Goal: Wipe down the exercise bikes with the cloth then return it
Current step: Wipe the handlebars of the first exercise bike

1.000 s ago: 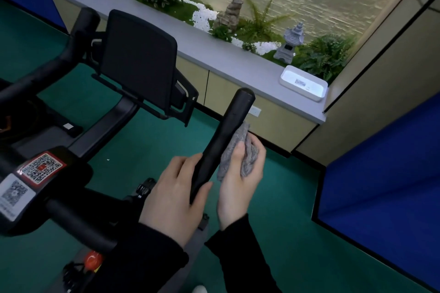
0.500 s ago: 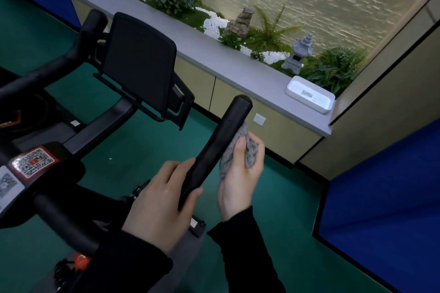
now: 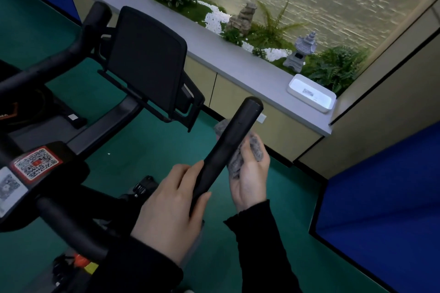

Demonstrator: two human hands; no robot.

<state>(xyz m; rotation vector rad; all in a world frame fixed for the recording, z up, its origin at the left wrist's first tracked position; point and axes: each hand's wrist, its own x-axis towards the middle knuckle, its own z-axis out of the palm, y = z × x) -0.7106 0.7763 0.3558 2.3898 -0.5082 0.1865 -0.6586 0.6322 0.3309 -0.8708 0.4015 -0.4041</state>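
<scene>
A black exercise bike fills the left half, with a dark screen (image 3: 145, 64) and a right handlebar bar (image 3: 228, 140) rising toward the ledge. My left hand (image 3: 171, 211) grips the lower part of that bar. My right hand (image 3: 250, 176) holds a crumpled grey cloth (image 3: 240, 157) pressed against the bar's right side and partly wrapped under it; a bit of cloth shows on the bar's left side too. The left handlebar (image 3: 78, 50) curves away at upper left. QR code stickers (image 3: 35, 163) sit on the bike's frame.
A grey ledge (image 3: 228, 59) runs along the wall with plants, white pebbles, a small stone pagoda (image 3: 301, 54) and a white tray (image 3: 312, 95). Blue padded panels (image 3: 385, 209) stand at right. Green floor (image 3: 147, 147) lies below.
My right hand has turned more palm-up and the cloth has slid round under the bar. The camera view has shifted slightly; my left hand keeps its grip.
</scene>
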